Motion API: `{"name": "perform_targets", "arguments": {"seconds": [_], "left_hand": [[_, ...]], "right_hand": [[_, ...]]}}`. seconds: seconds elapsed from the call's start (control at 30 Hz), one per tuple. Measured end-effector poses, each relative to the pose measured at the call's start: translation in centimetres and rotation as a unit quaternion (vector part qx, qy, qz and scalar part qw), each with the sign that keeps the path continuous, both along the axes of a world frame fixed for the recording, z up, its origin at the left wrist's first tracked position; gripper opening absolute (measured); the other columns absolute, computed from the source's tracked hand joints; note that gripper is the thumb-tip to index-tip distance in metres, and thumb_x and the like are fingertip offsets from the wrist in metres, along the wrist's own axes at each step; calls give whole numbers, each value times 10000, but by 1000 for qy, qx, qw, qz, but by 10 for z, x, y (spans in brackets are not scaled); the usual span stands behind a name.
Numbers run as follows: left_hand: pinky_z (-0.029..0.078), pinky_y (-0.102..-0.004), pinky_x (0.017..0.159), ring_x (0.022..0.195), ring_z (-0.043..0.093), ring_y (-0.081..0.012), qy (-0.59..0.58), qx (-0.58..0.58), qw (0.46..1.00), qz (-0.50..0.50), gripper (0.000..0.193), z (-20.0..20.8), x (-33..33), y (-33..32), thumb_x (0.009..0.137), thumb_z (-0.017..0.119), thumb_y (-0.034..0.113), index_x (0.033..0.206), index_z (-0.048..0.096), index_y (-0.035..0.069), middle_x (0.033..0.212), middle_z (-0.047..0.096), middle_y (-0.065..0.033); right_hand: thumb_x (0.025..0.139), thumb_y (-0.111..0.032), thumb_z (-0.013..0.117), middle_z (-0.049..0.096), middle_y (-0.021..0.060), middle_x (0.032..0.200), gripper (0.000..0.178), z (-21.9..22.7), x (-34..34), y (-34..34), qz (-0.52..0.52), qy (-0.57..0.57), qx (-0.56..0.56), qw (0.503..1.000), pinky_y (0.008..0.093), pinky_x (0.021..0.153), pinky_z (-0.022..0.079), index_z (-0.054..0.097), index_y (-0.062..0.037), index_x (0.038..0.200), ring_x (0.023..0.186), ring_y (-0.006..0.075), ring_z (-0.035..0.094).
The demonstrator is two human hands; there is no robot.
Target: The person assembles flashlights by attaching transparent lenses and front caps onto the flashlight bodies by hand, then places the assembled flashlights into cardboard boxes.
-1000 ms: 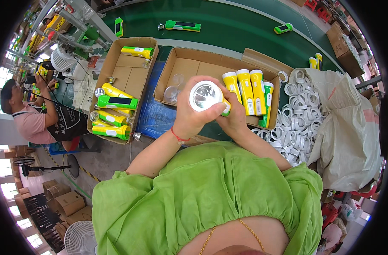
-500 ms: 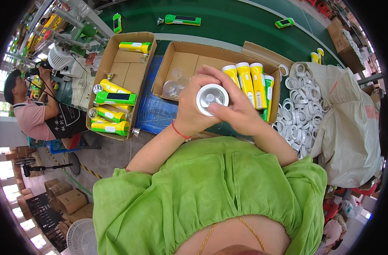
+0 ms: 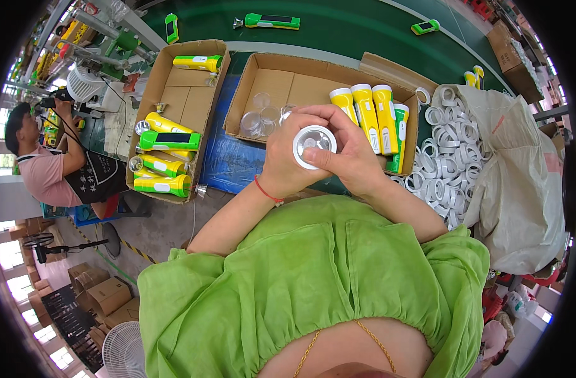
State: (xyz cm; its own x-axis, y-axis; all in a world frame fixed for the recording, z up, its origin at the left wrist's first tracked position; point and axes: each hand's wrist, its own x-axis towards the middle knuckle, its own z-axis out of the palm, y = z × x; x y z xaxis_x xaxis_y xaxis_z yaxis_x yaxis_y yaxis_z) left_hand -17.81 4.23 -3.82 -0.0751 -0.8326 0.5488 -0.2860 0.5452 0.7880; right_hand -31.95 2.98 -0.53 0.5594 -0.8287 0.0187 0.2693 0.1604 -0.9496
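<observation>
Both of my hands are wrapped round a flashlight [image 3: 314, 142], its white-rimmed, silvery head facing up toward me. My left hand [image 3: 284, 151] closes round it from the left. My right hand [image 3: 357, 157] grips the other side, with its thumb lying over the rim and lens. The flashlight's body is hidden by my fingers. Just beyond sits a cardboard box [image 3: 288, 62] holding clear round lenses [image 3: 251, 123] and several yellow and green flashlights [image 3: 365, 116] standing to the right of my hands.
To the left, another carton [image 3: 193, 45] holds yellow and green flashlights [image 3: 168, 140]. White rings [image 3: 449, 157] spill from a pale sack [image 3: 515, 170] at right. Flashlights [image 3: 272, 21] lie on the green belt [image 3: 345, 28]. A co-worker [image 3: 55, 157] sits at far left.
My right thumb has shifted from the rim's lower right edge inward over the lens. Both hands still hold the flashlight. The whole view has shifted slightly.
</observation>
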Motion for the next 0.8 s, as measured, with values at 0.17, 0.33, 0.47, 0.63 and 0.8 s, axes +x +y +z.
{"name": "perform_targets", "arguments": {"seconds": [0.17, 0.33, 0.47, 0.63, 0.8], "left_hand": [[505, -293, 711, 833, 622, -189, -1, 9, 1000, -5, 540, 16, 1, 0, 574, 818, 107, 1043, 551, 81, 937, 606, -60], [498, -303, 757, 847, 606, -170, 244, 178, 952, -43, 411, 31, 8, -11, 739, 692, 16, 1093, 483, 25, 954, 593, -65], [495, -287, 763, 846, 598, -138, 451, 236, 858, -61, 398, 26, 7, -20, 738, 699, 33, 1082, 499, 25, 918, 608, -81], [459, -429, 867, 873, 583, -251, 441, 301, 805, -258, 460, 17, 41, -33, 729, 633, 339, 1068, 496, 59, 936, 572, -119], [442, -433, 896, 893, 581, -246, 470, 295, 776, -301, 500, 8, 50, -44, 700, 659, 367, 1072, 493, 77, 951, 568, -110]], "right_hand": [[730, -186, 778, 447, 102, 1292, 754, -8, -2, -7, 20, -22, 23, 999, 320, 997, 382, 355, -24, 1332, 1190, 180, 451], [659, -324, 815, 372, 186, 1342, 954, -44, -18, -12, -132, 307, -345, 877, 422, 1028, 324, 270, -19, 1381, 1260, 342, 363], [650, -282, 802, 625, 162, 901, 673, -71, -6, -1, -163, 398, -260, 865, 396, 756, 494, 467, -53, 1186, 793, 324, 620], [697, -118, 736, 618, 70, 719, 344, -18, -16, -4, 176, 256, 20, 950, 294, 560, 472, 542, -1, 956, 588, 170, 612], [704, -131, 728, 570, 42, 710, 338, -17, -9, -7, 199, 152, 95, 963, 264, 538, 443, 543, -18, 963, 549, 119, 557]]}}
